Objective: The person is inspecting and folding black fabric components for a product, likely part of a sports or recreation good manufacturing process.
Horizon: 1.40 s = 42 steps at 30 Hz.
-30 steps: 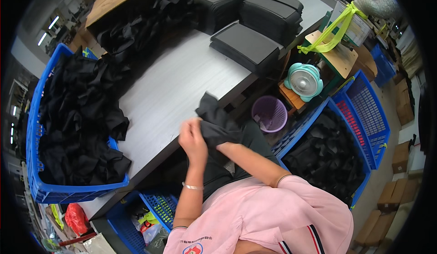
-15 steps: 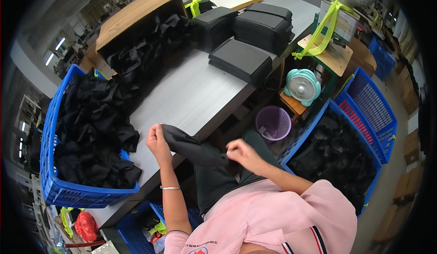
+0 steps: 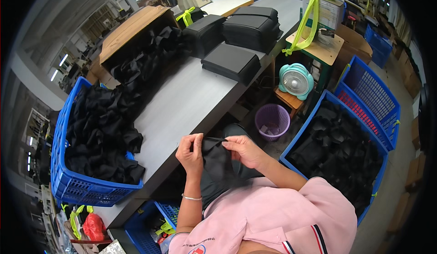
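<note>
A piece of black fabric [image 3: 219, 162] hangs over my lap, held up by its top edge. My left hand [image 3: 190, 153] pinches one upper corner, and my right hand [image 3: 242, 150] pinches the other, so the edge runs between them. Its lower part is blurred against my dark trousers. To the left, a blue basket [image 3: 93, 191] on the table's end is heaped with crumpled black fabric pieces [image 3: 102, 131]. On my right stands another blue basket [image 3: 291, 156], filled with similar black pieces [image 3: 339, 149].
The grey table [image 3: 177, 95] bears neat stacks of flat black pieces [image 3: 231, 59] and a tipped cardboard box [image 3: 132, 31] spilling black fabric. A purple bin [image 3: 272, 121] stands under the table's edge, near a turquoise fan [image 3: 296, 81] on a wooden stool [image 3: 288, 100].
My left hand has moved right and slightly down, and my right hand has risen a little. The fabric, earlier slanting across my lap, now hangs down between both hands.
</note>
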### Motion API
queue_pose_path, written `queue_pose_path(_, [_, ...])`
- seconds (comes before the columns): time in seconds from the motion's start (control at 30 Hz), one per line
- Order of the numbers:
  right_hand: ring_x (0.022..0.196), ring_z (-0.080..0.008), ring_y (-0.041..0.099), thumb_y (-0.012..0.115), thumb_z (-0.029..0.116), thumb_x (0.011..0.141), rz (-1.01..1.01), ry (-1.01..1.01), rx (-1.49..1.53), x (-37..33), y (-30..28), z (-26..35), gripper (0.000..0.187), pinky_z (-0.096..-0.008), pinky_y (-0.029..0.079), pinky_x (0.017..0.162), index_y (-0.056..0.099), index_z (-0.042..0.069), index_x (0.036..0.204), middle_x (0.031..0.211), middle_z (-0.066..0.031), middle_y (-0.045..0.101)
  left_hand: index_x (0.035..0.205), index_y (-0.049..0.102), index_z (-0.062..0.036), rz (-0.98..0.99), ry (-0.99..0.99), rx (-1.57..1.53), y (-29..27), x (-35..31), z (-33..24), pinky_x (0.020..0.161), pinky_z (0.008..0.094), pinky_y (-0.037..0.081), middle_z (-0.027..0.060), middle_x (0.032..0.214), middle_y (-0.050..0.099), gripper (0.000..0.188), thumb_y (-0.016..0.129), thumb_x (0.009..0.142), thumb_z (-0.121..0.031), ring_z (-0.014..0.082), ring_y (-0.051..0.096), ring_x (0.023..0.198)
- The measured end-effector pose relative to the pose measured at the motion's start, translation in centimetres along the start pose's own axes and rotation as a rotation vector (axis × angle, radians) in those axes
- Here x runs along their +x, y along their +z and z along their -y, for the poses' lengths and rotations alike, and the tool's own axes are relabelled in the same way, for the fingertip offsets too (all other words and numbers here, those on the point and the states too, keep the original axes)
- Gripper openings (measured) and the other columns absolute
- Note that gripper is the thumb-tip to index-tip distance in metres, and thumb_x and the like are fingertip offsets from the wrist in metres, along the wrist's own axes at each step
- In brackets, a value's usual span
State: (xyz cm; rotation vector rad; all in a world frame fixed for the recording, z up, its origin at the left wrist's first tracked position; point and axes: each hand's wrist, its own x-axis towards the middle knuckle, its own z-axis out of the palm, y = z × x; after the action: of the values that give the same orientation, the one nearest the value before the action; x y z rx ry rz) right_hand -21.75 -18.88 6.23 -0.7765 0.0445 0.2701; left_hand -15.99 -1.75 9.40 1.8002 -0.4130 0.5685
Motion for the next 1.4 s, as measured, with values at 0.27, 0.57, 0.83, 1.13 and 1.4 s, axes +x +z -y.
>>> queue_pose_path(0.27, [0.076,-0.0055,0.06,0.062,0.021,0.101,-0.024,-0.487,-0.684,-0.4,1.3,3.9,0.027,-0.0221,0.047,0.069,0.07,-0.002,0.089,0.081,0.0019,0.067,0.108,0.068,-0.0002,0.63,-0.888,-0.924,-0.1,-3.9,0.0,0.077,0.0237,0.054,0.0011,0.097,0.069,0.021,0.064,0.098,-0.018,0.0087,0.065,0.085])
queue_pose_path(0.57, [0.071,-0.0261,0.065,0.061,0.033,0.099,0.335,-0.679,-1.252,4.4,0.5,-6.7,0.03,-0.0339,0.05,0.062,0.066,0.005,0.089,0.081,-0.0124,0.064,0.133,0.051,-0.0103,0.593,-0.994,-0.989,4.0,-8.2,5.9,0.091,0.0309,0.048,0.0016,0.128,0.056,0.044,0.061,0.095,-0.03,0.0134,0.055,0.112])
queue_pose_path(0.83, [0.089,-0.0283,0.069,0.057,0.017,0.097,0.329,-0.498,-1.075,4.0,-3.6,-13.4,0.022,-0.035,0.054,0.078,0.065,0.004,0.113,0.104,-0.0121,0.071,0.156,0.032,-0.0254,0.254,-0.926,-0.964,8.0,1.2,3.0,0.105,0.0382,0.038,-0.0013,0.154,0.038,0.062,0.047,0.102,-0.053,0.0154,0.039,0.138])
queue_pose_path(1.13, [0.081,-0.0097,0.058,0.063,0.016,0.098,-0.361,-0.609,-0.912,2.7,-1.1,-1.1,0.016,-0.0236,0.047,0.072,0.066,0.001,0.098,0.094,-0.0037,0.064,0.159,0.027,-0.0164,-0.104,-0.755,-0.948,-0.1,1.3,0.4,0.1,0.0276,0.04,0.0055,0.155,0.038,0.067,0.052,0.103,-0.045,0.0172,0.04,0.137])
queue_pose_path(1.4, [0.085,-0.0158,0.059,0.069,0.013,0.092,0.004,-0.231,-0.832,6.2,3.3,0.3,0.018,-0.0278,0.046,0.077,0.068,-0.005,0.097,0.093,-0.0064,0.063,0.159,0.025,-0.0175,0.183,-0.569,-0.619,-0.9,0.3,5.5,0.115,0.0343,0.028,0.0119,0.164,0.019,0.068,0.048,0.103,-0.047,0.0244,0.024,0.149])
